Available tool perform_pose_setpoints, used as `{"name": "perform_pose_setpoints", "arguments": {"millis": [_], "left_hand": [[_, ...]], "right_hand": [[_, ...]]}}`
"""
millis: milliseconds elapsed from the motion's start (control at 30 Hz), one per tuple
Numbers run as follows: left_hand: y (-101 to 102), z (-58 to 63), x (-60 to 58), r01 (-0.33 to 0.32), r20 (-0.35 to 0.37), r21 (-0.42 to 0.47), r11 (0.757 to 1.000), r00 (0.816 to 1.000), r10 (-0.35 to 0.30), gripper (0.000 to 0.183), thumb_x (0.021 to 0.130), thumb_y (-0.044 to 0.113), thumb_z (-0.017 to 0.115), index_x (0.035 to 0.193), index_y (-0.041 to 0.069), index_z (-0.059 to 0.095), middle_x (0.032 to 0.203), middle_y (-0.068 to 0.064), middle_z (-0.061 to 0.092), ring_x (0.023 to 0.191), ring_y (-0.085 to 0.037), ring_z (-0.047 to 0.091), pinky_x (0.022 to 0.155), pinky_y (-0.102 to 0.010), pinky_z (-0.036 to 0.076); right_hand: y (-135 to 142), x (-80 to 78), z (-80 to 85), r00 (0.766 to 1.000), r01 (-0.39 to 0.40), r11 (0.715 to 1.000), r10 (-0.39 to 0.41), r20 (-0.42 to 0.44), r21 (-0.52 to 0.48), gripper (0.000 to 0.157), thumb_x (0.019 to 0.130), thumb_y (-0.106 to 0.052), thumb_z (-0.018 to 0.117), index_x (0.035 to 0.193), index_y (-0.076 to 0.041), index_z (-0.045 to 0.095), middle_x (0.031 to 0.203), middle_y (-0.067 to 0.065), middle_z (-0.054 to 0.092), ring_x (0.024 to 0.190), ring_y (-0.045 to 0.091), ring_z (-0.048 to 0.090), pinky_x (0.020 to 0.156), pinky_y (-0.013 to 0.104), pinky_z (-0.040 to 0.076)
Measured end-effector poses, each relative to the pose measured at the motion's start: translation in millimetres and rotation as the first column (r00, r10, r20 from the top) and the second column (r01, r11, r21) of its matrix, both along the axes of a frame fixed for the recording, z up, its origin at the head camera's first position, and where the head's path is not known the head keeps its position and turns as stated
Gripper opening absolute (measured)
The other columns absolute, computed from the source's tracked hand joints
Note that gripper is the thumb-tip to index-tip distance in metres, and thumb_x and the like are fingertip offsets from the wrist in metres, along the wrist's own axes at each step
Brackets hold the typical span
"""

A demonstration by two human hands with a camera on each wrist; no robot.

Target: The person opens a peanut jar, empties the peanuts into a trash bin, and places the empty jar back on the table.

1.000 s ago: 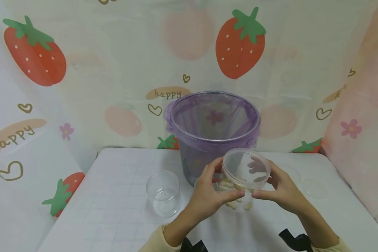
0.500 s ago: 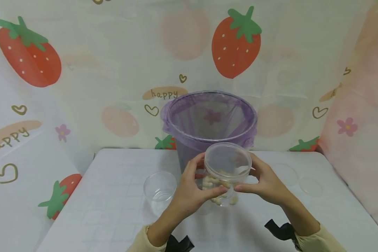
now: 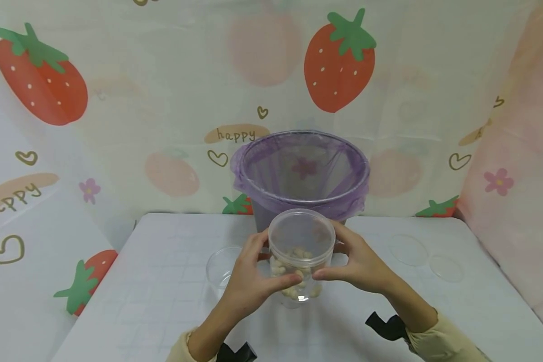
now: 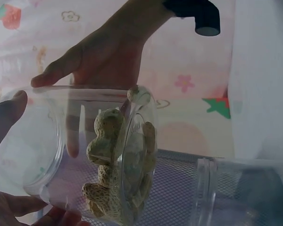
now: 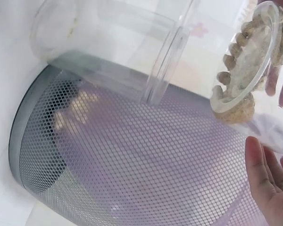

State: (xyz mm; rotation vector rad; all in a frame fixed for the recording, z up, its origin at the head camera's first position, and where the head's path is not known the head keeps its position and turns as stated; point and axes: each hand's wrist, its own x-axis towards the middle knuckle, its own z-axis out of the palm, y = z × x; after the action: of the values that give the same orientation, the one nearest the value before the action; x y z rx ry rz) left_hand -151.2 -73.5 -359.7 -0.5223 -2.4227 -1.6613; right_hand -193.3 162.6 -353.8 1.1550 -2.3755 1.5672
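Note:
A clear plastic jar (image 3: 301, 234) with a ridged rim is in front of the bin, upright and leaning slightly. Peanuts in their shells (image 3: 297, 291) lie in its lower part; the left wrist view shows the peanuts (image 4: 104, 150) close up, gathered at the base. My left hand (image 3: 250, 289) grips the jar's left side, thumb across the front. From the right, my right hand (image 3: 364, 264) holds it too, its thumb pointing toward the left one. The far fingers of both hands are partly hidden behind the jar.
Behind the jar stands a mesh waste bin (image 5: 146, 155) lined with a purple bag (image 3: 253, 188). Another clear jar (image 3: 221, 266) stands on the white table (image 3: 163, 281), partly behind my left hand. Two thin clear discs (image 3: 446, 268) lie at the right.
Both hands have carried the jar leftward and turned it more upright, so the peanuts inside show more. The left hand now covers part of the other jar.

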Motion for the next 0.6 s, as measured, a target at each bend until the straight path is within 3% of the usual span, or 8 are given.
{"name": "perform_pose_setpoints", "arguments": {"millis": [167,433,600], "left_hand": [[-3.2,-4.7,-1.0,0.019,-0.02,0.022,1.0,1.0,-0.019,0.083,0.071,0.028,0.088,0.142,0.021,0.045,0.134,-0.001,0.051,0.118,-0.018,0.051,0.1,-0.04,0.048],[-4.9,-9.8,-3.4,0.143,-0.027,0.11,0.984,0.99,-0.141,0.086,0.075,0.029,0.085,0.145,0.019,0.037,0.138,-0.004,0.054,0.124,-0.024,0.056,0.104,-0.039,0.046],[-4.2,-10.7,-3.7,0.143,-0.031,0.122,0.982,0.99,-0.14,0.086,0.074,0.03,0.086,0.144,0.018,0.037,0.137,-0.004,0.055,0.122,-0.025,0.056,0.101,-0.032,0.048]], "right_hand": [[-3.0,1.0,-0.3,1.0,-0.003,1.0,0.003,0.013,0.001,0.085,0.072,-0.01,0.085,0.144,-0.009,0.042,0.134,0.012,0.055,0.118,0.022,0.056,0.094,0.041,0.054],[-3.3,3.7,-1.6,1.0,0.004,1.0,-0.004,0.027,0.011,0.085,0.072,-0.012,0.086,0.145,-0.01,0.042,0.136,0.012,0.055,0.117,0.023,0.057,0.094,0.04,0.054],[-2.7,4.6,-2.1,0.999,0.004,1.0,-0.005,0.042,0.014,0.086,0.072,-0.012,0.086,0.145,-0.011,0.041,0.137,0.012,0.054,0.118,0.023,0.056,0.094,0.042,0.054]]}}
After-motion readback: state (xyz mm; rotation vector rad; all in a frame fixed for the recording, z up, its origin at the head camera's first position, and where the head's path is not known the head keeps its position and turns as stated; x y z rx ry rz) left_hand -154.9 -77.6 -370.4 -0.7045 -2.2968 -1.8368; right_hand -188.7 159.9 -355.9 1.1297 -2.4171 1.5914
